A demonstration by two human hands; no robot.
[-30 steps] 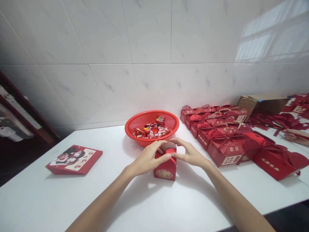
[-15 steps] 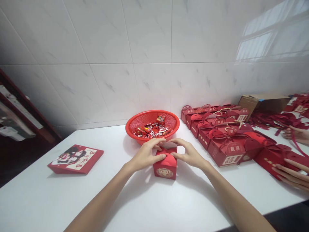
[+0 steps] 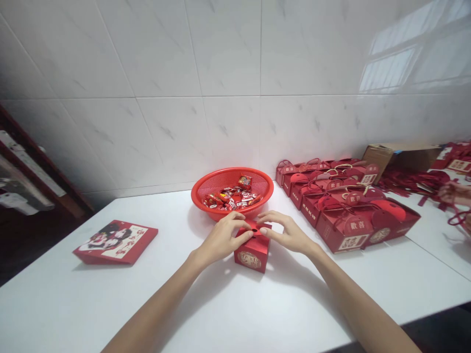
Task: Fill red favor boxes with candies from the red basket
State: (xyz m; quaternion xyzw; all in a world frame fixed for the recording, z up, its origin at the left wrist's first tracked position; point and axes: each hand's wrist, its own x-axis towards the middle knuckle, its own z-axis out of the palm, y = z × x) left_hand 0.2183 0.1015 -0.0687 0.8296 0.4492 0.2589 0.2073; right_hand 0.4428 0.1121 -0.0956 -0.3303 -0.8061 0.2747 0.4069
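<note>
A small red box [image 3: 252,254] with a gold round print stands on the white table, its top flaps folded inward around a small dark hole. My left hand [image 3: 225,238] rests on the left side of its top, thumb on a flap and fingers curved behind. From the right, my right hand [image 3: 285,233] touches the top with its thumb, its fingers arched over the back edge. Both hands are round the box top. Just behind stands a red mesh basket [image 3: 232,174] with several wrapped sweets [image 3: 245,182] in it.
Rows of red boxes with cord handles [image 3: 342,228] stand at the right. Behind them are a cardboard box [image 3: 379,157] and dark red ribbons [image 3: 408,181]. Another person's hand [image 3: 456,192] is at the right edge. A flat red box with printed figures [image 3: 116,242] lies left.
The small box's raised flaps have come down, and the box has turned slightly. At the right, the other person's hands and a red box have moved away from the row.
</note>
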